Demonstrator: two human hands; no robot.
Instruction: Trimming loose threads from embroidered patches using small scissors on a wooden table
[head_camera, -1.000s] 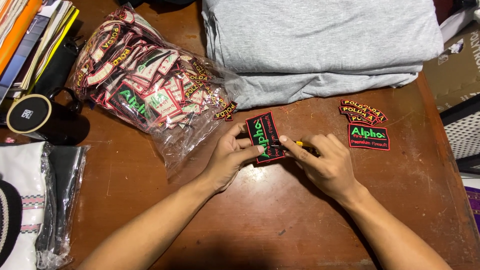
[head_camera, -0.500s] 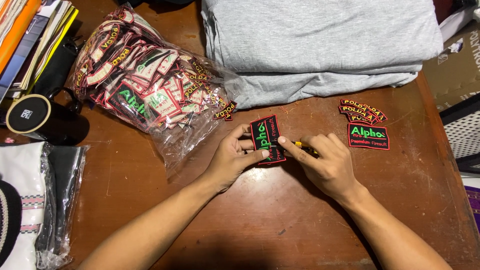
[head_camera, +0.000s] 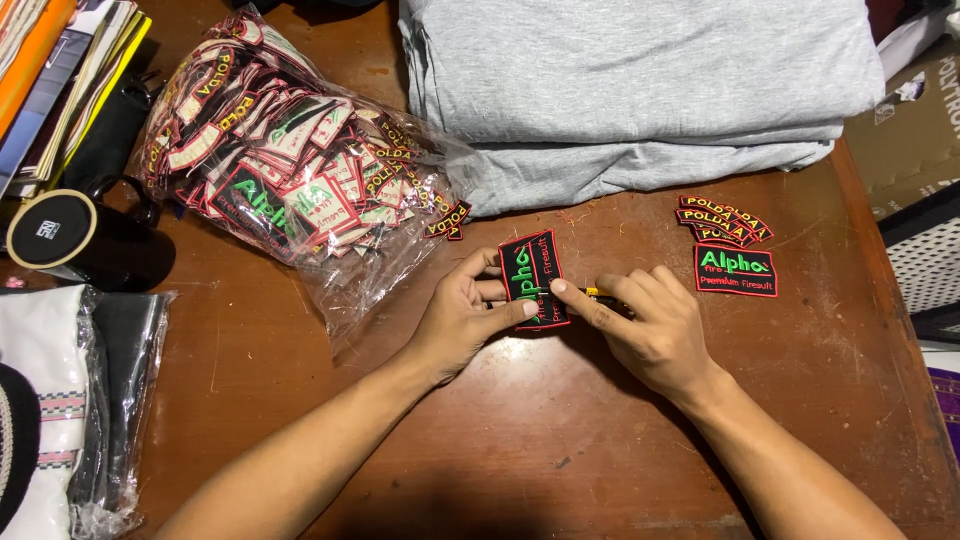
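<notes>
a clear bag of patches (head_camera: 290, 180) slumps at the table's far left beside folded grey cloth (head_camera: 640, 90), with loose patches (head_camera: 735, 270) lying off to the right. the left hand (head_camera: 460, 320) pinches a black rectangular patch (head_camera: 533, 280) between thumb and fingers, standing it on end just above the brown table (head_camera: 500, 450). the right hand (head_camera: 650, 330) is curled around a small yellow-and-black tool (head_camera: 597, 293), forefinger touching the patch's right edge.

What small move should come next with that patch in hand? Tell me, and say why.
Probably bring the tool tip to the patch edge: the left hand holds the black patch upright, and the right hand grips a small yellow-and-black tool beside it.
</notes>
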